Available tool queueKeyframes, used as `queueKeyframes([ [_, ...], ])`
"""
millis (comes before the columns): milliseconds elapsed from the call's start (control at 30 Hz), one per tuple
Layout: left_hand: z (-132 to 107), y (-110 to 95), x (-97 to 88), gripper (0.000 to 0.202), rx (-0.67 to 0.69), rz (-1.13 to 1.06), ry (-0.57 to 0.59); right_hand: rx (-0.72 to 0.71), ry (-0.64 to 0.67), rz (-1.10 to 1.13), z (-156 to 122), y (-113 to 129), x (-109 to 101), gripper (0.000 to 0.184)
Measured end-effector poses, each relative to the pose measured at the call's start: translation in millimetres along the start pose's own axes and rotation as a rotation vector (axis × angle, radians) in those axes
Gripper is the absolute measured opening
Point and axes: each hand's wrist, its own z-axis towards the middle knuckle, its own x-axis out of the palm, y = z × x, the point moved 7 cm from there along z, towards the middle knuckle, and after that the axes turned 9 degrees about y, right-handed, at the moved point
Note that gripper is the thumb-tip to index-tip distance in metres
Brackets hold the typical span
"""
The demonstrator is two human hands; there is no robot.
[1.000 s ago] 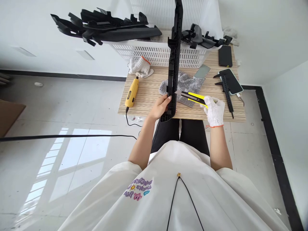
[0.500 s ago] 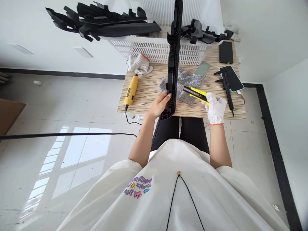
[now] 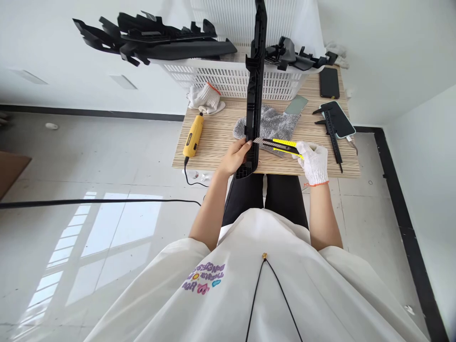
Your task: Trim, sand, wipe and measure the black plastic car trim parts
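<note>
A long black plastic trim piece (image 3: 254,90) points away from me over the table, its near end gripped by my bare left hand (image 3: 235,157). My right hand (image 3: 313,162), in a white knitted glove with an orange cuff edge, is closed around a yellow and black utility knife (image 3: 283,146). The knife's blade is extended and points left. Its tip meets the trim piece in view, close to my left thumb; whether it touches I cannot tell. Beneath them a grey fluffy cloth (image 3: 276,123) lies on the table.
A white plastic basket (image 3: 228,76) with black plastic parts (image 3: 171,45) stands at the back of the wood-grain table (image 3: 221,126). At left are a yellow corded power tool (image 3: 193,136) and a white glove (image 3: 208,99). Calipers (image 3: 332,135) and a phone (image 3: 340,121) lie at right.
My right hand has brought the knife leftward, so its blade now reaches the trim piece beside my left thumb. My left hand keeps its grip. The view has shifted slightly.
</note>
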Motion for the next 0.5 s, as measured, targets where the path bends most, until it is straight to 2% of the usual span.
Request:
queueKeyframes([
  [100, -1.0, 3.1, 3.3, 0.041, -0.050, -0.058, 0.049, -0.021, 0.004, 0.002, 1.4, -0.8, -0.4, 0.027],
  [500, 0.3, 2.7, 2.4, 0.042, 0.038, -0.046, 0.051, -0.108, 0.022, -0.025, 2.1, 3.3, 2.5, 0.045],
])
